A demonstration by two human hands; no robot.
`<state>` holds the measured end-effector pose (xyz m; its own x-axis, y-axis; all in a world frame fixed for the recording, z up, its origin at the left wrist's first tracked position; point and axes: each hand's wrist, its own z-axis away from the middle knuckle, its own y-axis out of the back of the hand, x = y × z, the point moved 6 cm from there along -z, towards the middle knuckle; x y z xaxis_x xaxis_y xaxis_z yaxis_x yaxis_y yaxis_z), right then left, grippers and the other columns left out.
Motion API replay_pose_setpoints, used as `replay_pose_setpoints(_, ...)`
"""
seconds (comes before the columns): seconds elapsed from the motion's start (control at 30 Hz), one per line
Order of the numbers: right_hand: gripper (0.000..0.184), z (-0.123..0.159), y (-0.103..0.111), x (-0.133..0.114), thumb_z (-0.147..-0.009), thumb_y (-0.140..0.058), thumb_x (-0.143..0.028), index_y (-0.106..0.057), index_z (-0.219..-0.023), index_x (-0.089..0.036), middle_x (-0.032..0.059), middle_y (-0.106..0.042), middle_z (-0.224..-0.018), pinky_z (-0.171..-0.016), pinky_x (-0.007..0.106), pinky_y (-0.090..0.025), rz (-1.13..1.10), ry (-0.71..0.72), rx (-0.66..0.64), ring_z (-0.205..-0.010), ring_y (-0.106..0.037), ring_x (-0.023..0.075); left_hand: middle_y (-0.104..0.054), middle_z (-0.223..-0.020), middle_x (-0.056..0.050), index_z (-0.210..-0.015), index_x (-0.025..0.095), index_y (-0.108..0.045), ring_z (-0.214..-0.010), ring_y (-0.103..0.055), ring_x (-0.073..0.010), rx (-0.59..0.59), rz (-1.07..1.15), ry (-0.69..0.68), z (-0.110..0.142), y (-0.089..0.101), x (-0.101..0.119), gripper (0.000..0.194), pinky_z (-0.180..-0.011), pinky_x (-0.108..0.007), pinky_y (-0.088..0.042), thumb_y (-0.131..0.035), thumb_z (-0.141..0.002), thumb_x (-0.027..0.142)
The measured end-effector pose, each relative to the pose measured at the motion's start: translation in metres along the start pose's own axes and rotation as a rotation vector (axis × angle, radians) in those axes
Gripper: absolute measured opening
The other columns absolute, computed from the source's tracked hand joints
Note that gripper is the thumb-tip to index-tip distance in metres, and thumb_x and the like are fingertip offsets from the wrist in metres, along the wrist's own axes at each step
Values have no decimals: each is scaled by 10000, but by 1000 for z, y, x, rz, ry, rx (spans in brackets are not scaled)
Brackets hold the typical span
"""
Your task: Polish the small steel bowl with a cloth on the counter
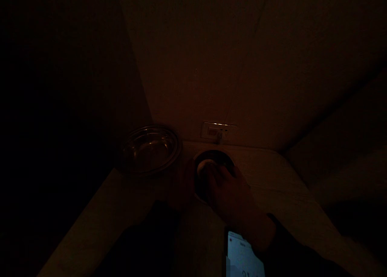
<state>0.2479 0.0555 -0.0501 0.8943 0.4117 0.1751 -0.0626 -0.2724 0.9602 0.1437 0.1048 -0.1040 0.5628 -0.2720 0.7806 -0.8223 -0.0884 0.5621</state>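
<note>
The scene is very dark. A round dark bowl (218, 155) stands on the table near the wall, with a pale rounded lump (204, 165) inside that looks like dough. Fingers bent, my right hand (231, 190) reaches into the bowl from the right and presses on the lump. My left hand (183, 186) is at the bowl's left side, gripping its rim; shadow hides most of its fingers. The lower part of the bowl's inside is covered by my right hand.
Left of the bowl sits a wide, shiny metal basin (151, 162). A phone (243, 255) with a lit screen lies by my right wrist. Behind the bowl, a socket plate (210, 130) with something plugged in is on the wall (193, 75). The table (278, 180) ends at the left.
</note>
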Motion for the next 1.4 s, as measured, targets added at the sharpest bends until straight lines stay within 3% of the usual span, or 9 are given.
replay_pose_setpoints(0.23, 411, 0, 1, 0, -880, -461, -183, -488, -1266, -43, 179, -547, -1270, -876, 483, -372, -14, 19, -39, -1104, -490, 307, -686, -1059, -99, -1125, 160, -589, -948, -647, -181, 15, -100, -84, -1, 2, 1, 398, -857, -306, -507, -249, -928, 226)
replay_pose_setpoints(0.4, 445, -1, 1, 0, -890, -449, -196, -443, -1311, -52, 169, -506, -1323, -904, 479, -357, -36, 45, -11, -1174, -444, 307, -645, -1138, -169, -1152, 94, -573, -1046, -613, -245, 27, -178, -115, 1, 2, 0, 389, -926, -387, -468, -307, -895, 217)
replay_pose_setpoints(0.5, 437, 0, 1, 0, -880, -459, -191, -463, -1297, -57, 170, -531, -1296, -891, 474, -364, -27, 48, 3, -1141, -474, 303, -654, -1137, -148, -1175, 104, -558, -1003, -630, -219, 13, -151, -124, 2, 3, 7, 397, -882, -355, -493, -298, -889, 198)
replay_pose_setpoints(0.6, 401, 1, 2, 0, -876, -460, -180, -507, -1257, -65, 171, -561, -1259, -879, 464, -374, -8, 38, 5, -1089, -511, 296, -688, -1063, -111, -1125, 137, -591, -941, -652, -191, -14, -50, -52, 0, 4, 10, 393, -834, -316, -514, -273, -908, 214)
replay_pose_setpoints(0.73, 422, 1, 2, 1, -888, -442, -188, -471, -1293, -73, 163, -526, -1305, -926, 483, -351, -20, 53, 4, -1160, -469, 299, -702, -990, -119, -1054, 133, -626, -898, -660, -197, -5, 28, 83, -1, 9, 9, 399, -812, -310, -517, -269, -921, 251)
replay_pose_setpoints(0.93, 426, 4, 0, 3, -880, -469, -205, -479, -1283, -67, 170, -547, -1279, -918, 472, -366, -35, 46, -37, -1115, -506, 297, -694, -1045, -106, -1078, 146, -623, -963, -646, -191, -77, 59, 91, -2, 8, 14, 389, -855, -307, -498, -280, -908, 218)
replay_pose_setpoints(1.1, 439, 2, -3, 3, -885, -456, -189, -449, -1308, -71, 162, -514, -1319, -954, 482, -341, -34, 83, -10, -1181, -460, 293, -694, -1043, -104, -1067, 159, -629, -977, -638, -195, 8, 60, 113, -1, 13, 12, 375, -866, -311, -489, -305, -908, 259)
replay_pose_setpoints(1.23, 432, 3, -2, 5, -879, -459, -192, -467, -1294, -72, 165, -523, -1309, -936, 486, -348, -30, 97, -4, -1168, -470, 300, -709, -982, -96, -1029, 160, -645, -904, -658, -183, -89, 97, 144, -2, 10, 15, 398, -821, -292, -508, -279, -912, 263)
replay_pose_setpoints(1.4, 438, 3, -2, 7, -880, -465, -220, -477, -1289, -64, 171, -527, -1304, -945, 477, -343, -14, 122, -26, -1157, -482, 296, -698, -1023, -113, -1073, 150, -626, -921, -653, -200, -58, 73, 178, -1, 12, 11, 394, -809, -307, -509, -296, -904, 285)
